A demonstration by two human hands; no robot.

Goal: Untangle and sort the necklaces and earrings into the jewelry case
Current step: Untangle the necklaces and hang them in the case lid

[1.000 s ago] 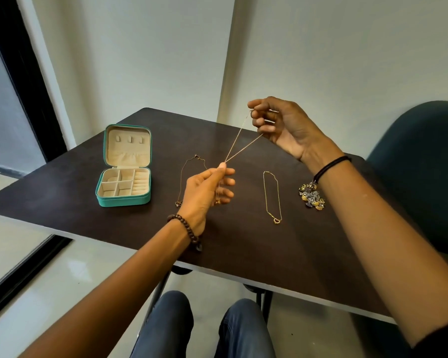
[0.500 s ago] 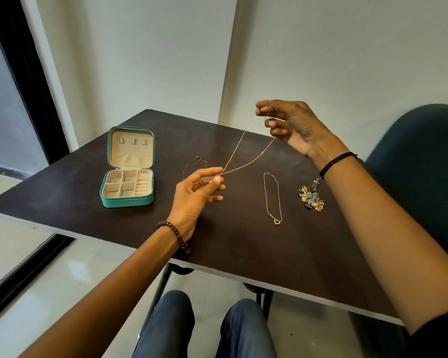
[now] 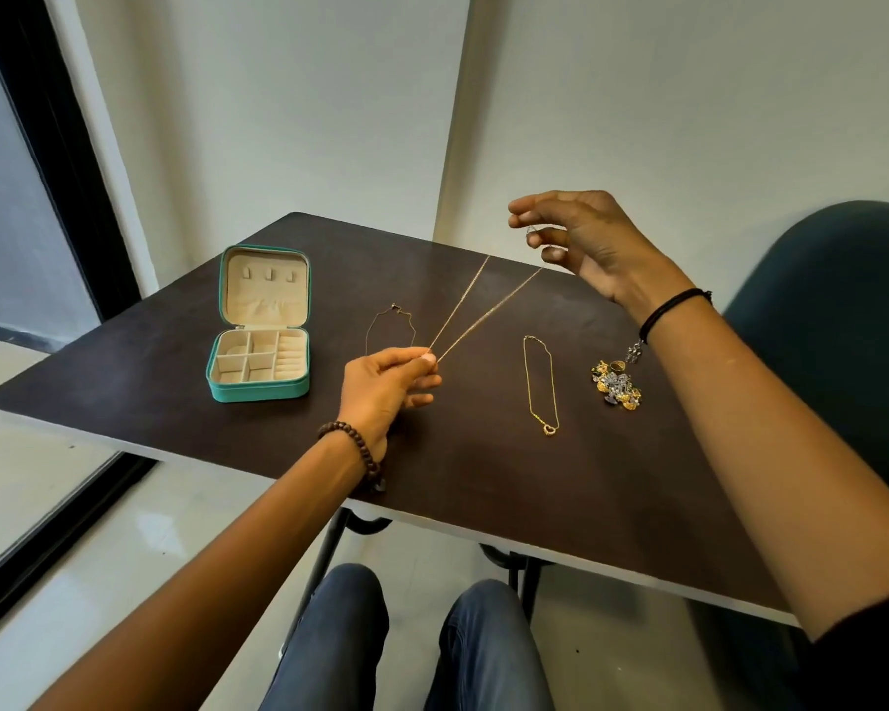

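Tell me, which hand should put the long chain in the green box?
Probably left. The left hand pinches the gold chain nearer the open jewelry case; the right hand is raised farther away.

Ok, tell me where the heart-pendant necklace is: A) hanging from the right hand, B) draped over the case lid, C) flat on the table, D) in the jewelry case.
C: the heart-pendant necklace lies flat on the table, right of the left hand, which pinches a different chain.

Thin gold chain necklace (image 3: 476, 313) now pulled into longer, wider V. R hand (image 3: 581, 243) raised further from dark wooden table (image 3: 483, 479), fingers loosened. L hand (image 3: 386, 387) re-closed, chain pinched at fingertips.
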